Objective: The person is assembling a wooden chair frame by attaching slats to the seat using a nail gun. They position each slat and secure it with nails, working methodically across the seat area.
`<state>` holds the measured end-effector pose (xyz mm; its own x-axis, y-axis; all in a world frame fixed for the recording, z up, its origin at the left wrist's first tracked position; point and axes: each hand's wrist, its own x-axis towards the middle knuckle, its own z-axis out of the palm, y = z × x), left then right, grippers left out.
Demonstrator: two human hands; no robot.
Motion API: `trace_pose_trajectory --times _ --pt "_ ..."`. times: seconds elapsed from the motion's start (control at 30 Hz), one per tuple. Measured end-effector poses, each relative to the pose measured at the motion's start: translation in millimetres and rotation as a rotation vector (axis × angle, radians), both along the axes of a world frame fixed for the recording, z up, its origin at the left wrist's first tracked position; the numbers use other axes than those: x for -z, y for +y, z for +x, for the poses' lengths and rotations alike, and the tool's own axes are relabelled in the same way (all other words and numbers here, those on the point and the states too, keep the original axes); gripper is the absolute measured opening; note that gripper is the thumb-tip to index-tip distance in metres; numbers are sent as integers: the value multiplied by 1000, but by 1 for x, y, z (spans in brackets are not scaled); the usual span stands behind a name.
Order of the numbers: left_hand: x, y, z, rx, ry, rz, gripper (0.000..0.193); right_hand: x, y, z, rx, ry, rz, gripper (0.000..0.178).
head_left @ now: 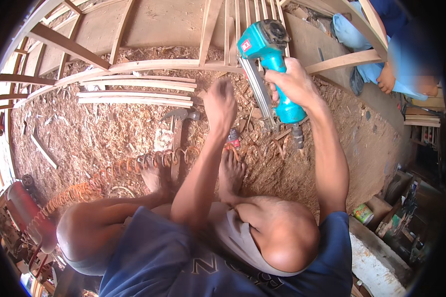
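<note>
Shaving-strewn floor [109,131] is crossed, nearer than the left hand [220,105], by a coiled orange air hose [86,190]. That hand is curled; I cannot tell whether it holds anything. Just left of it lies a claw hammer [182,114]. The right hand [300,84] grips a teal pneumatic nailer [288,110]. Beyond and left of the 2 hands lie wooden strips [134,102], then a wooden frame [134,66].

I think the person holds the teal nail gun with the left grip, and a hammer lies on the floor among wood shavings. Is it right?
Not quite: the head view shows the teal nail gun in the right grip, not the left grip. The hammer does lie among wood shavings.
</note>
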<state>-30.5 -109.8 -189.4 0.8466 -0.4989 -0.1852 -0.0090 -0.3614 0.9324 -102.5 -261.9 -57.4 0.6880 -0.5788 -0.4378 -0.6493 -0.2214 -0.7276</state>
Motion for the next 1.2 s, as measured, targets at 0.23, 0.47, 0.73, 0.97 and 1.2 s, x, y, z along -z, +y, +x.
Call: trace_pose_trajectory --times 0.23,0.47,0.73,0.97,1.2 --pt "44 46 -26 55 312 96 30 8 14 20 -28 56 20 20" --pt "62 48 -28 35 377 55 32 12 18 28 -25 102 -24 21" --pt "66 49 -31 60 358 77 34 15 17 32 -46 113 -46 21" --pt "63 49 -30 41 380 61 35 13 18 35 -64 119 -65 23" --pt "56 48 -27 40 398 69 34 14 16 39 -81 150 -61 23"
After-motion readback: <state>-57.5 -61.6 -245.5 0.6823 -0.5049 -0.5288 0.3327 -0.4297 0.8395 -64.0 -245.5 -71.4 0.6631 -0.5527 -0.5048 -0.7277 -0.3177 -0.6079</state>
